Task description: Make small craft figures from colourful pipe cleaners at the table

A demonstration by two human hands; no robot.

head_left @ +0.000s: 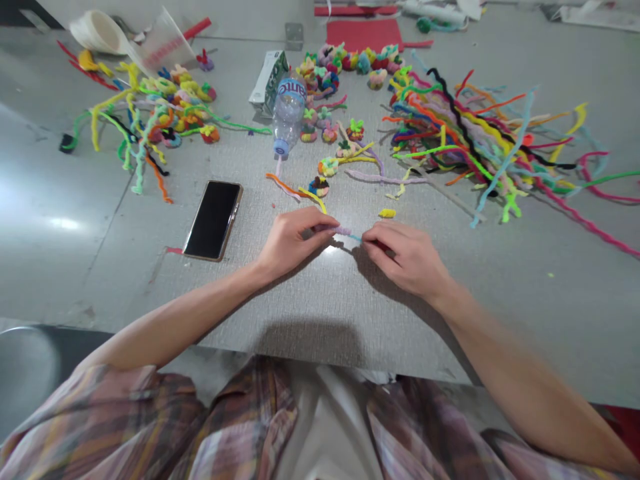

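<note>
Just above the grey table, my left hand (299, 239) pinches a lilac pipe cleaner (343, 231) that looks coiled. From its right end runs a thin light-blue strand (355, 238), which my right hand (403, 257) grips between thumb and fingers. Both hands are closed, a short gap apart, and the fingers hide part of what they hold. Beyond them lie a small yellow coil (387, 213), a dark multicoloured pipe-cleaner piece (319, 186) and an orange pipe cleaner (283, 184).
A phone (213, 220) lies left of my hands. Further back are a plastic bottle (289, 113), a carton (269, 83) and several small pipe-cleaner figures (329, 132). Loose pipe cleaners (465, 133) are heaped at right, another pile (160, 110) at left, near a tipped plastic cup (163, 47).
</note>
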